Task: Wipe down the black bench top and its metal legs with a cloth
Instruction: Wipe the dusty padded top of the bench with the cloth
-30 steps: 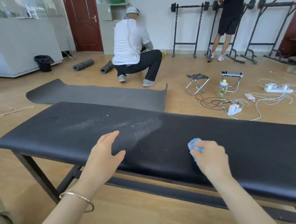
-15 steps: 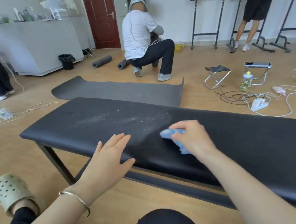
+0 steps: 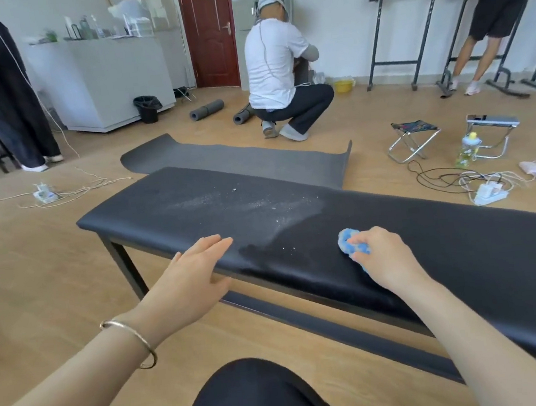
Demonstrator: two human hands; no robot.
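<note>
Black bench top [image 3: 430,252] mid-wipe, metal leg [image 3: 125,267] under its left end, white dust patch [image 3: 243,205] on its left half. Left hand [image 3: 195,276] flat and empty on bench top's near edge, probably bracing. Right hand [image 3: 384,256] curled round blue cloth [image 3: 348,242], pressing it on bench top right of dust patch.

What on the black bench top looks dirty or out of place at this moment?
A pale, dusty patch with small white crumbs lies across the bench top, left of the blue cloth that the right hand grips. It stands out against the cleaner dark surface to the right. The left hand rests flat on the near edge.
</note>
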